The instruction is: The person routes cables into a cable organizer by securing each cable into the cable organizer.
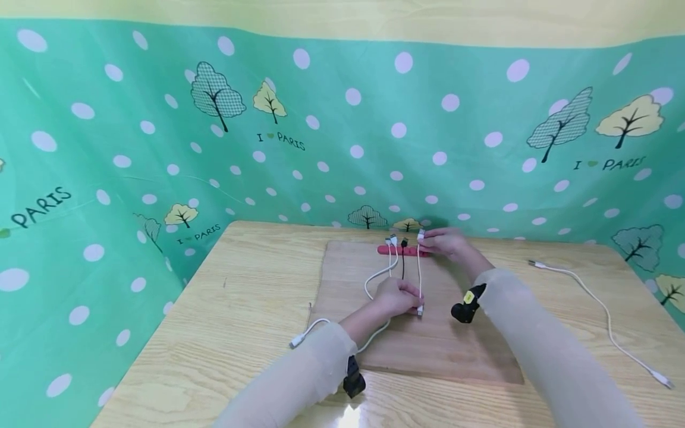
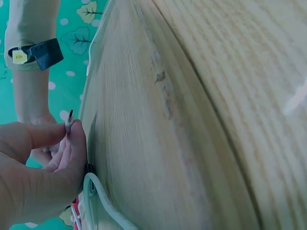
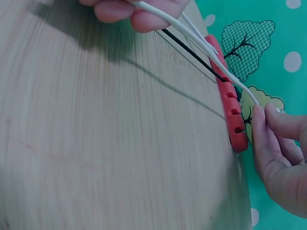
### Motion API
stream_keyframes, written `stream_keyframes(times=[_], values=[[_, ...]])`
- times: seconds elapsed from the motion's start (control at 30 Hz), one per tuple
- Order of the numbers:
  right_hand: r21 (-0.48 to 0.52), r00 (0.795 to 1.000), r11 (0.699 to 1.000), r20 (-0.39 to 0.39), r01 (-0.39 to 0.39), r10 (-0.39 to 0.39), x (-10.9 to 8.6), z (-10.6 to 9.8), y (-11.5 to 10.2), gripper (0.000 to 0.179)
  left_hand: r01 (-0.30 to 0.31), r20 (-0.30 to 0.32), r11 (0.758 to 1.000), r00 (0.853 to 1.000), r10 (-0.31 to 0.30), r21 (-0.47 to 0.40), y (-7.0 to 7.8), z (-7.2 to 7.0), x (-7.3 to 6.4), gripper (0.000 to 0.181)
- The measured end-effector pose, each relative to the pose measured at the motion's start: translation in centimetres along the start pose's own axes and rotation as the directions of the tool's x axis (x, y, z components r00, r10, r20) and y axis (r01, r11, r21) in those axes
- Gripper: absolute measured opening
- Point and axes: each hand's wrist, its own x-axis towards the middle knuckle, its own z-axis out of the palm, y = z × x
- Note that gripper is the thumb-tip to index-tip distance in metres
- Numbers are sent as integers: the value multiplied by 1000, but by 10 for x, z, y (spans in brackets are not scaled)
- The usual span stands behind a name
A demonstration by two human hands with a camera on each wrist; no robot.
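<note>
A white USB cable (image 1: 420, 276) is stretched between both hands over a wooden board. My right hand (image 1: 451, 242) pinches its upper plug at the board's far edge; in the right wrist view, thumb and fingers (image 3: 261, 134) close on that end. Nearer to me, my left hand (image 1: 395, 297) pinches the lower end, and the small connector (image 2: 69, 123) pokes out past the thumb. Below the taut cable lies a red slotted cable holder (image 3: 235, 115). A black cable (image 1: 403, 260) and two white cables run through its other slots. The held cable appears raised above the holder.
The wooden board (image 1: 444, 359) lies on a light wood table (image 1: 235, 285). Another white cable (image 1: 605, 309) lies loose at the right. A white cable end (image 1: 297, 340) sticks out left of the board. Behind hangs a green dotted curtain (image 1: 332, 119).
</note>
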Motion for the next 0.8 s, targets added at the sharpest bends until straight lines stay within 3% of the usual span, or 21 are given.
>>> stream_keyframes(times=[0.17,0.37,0.47,0.6,0.8], values=[[-48,1000,999,-5,-2,1,1,3,-2,56,29,-12,999,999,-30,-24,1,0,-2,6],[-29,1000,1000,-20,9,-10,5,8,-3,55,60,-47,997,997,-62,-40,4,0,-3,3],[-103,998,994,-50,28,-33,8,11,-2,53,66,-64,997,996,-69,-42,6,0,-4,2],[-267,991,963,-108,43,-74,14,14,0,51,58,-96,996,993,-64,-65,6,-1,-3,4],[-334,982,941,-161,42,-101,19,17,3,47,13,-149,999,989,-19,-42,6,-2,-1,6]])
